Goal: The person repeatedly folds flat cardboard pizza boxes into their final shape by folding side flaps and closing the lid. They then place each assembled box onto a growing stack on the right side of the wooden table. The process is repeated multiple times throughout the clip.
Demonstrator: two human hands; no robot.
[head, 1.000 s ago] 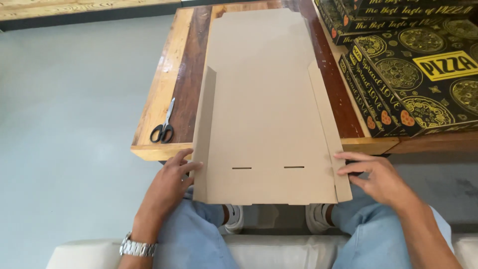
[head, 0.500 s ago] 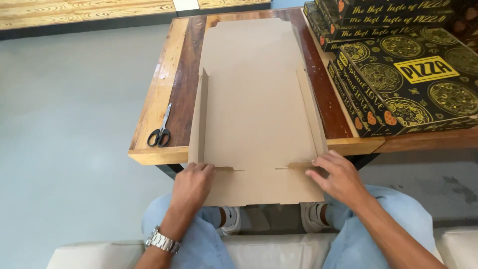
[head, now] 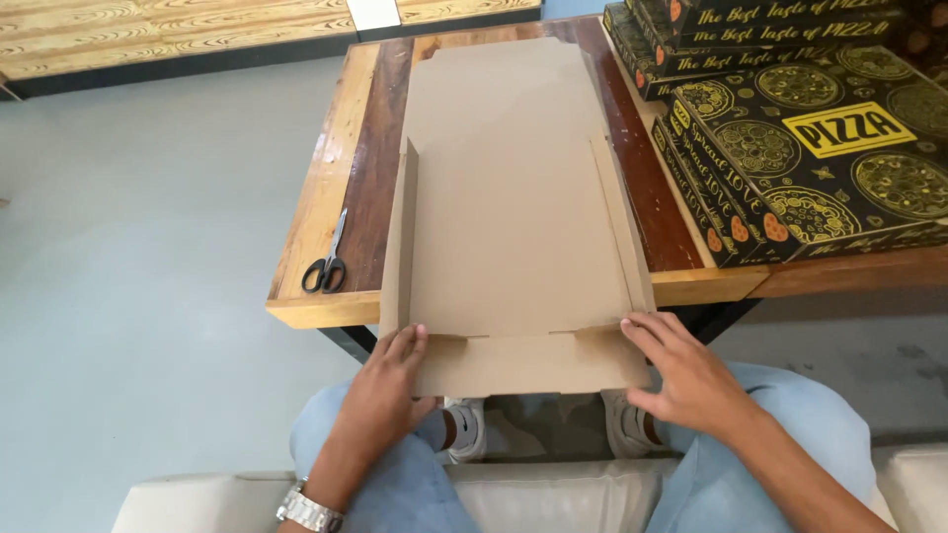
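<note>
A flat brown cardboard box blank point(head: 509, 217) lies lengthwise on a wooden table point(head: 326, 202), its near end hanging over the front edge. Its left side flap stands upright and the right one is partly raised. My left hand point(head: 390, 390) presses on the near flap's left corner, thumb under the card. My right hand point(head: 681, 370) grips the near flap's right corner with fingers on top. The near flap point(head: 528, 360) is bent along its crease.
Black-handled scissors point(head: 326, 262) lie near the table's left front corner. Stacks of finished black and yellow printed boxes point(head: 810, 148) fill the right side. Grey floor lies to the left. I sit on a white seat point(head: 197, 498), knees under the table edge.
Both hands moved inward from the blank's side edges onto the near flap. The flap, flat before, is now bent along its crease. The side flaps stand higher.
</note>
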